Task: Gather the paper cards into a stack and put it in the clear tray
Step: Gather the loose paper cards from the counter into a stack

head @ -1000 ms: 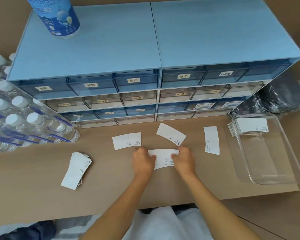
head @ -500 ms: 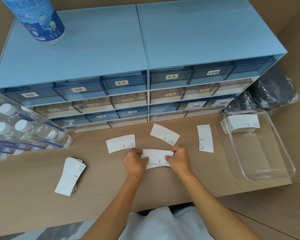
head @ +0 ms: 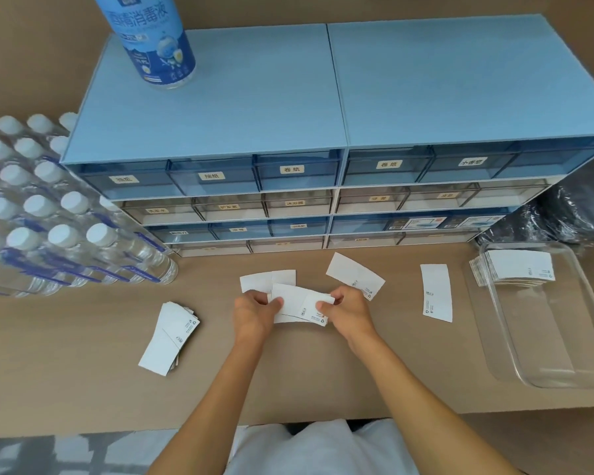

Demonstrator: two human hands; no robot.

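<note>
A small stack of white paper cards [head: 300, 305] is pinched at its two ends by my left hand [head: 254, 311] and my right hand [head: 348, 311], a little above the tan table. Loose cards lie behind them: one [head: 254, 280] partly under the held stack, one [head: 354, 275] tilted, one [head: 436, 292] upright to the right. Another stack of cards [head: 170, 335] lies at the left. The clear tray [head: 542, 351] stands at the right with a stack of cards [head: 518, 267] at its far end.
A blue drawer cabinet [head: 323, 186] runs along the back, with a blue-labelled bottle [head: 155, 39] on top. A pack of water bottles [head: 48, 217] fills the left. Black plastic bags [head: 563, 214] lie behind the tray. The table's front edge [head: 83, 430] is close to my body.
My hands have lifted the small card stack slightly off the table and tilted it. The other cards, the left stack and the tray stay where they were; the camera view shifted.
</note>
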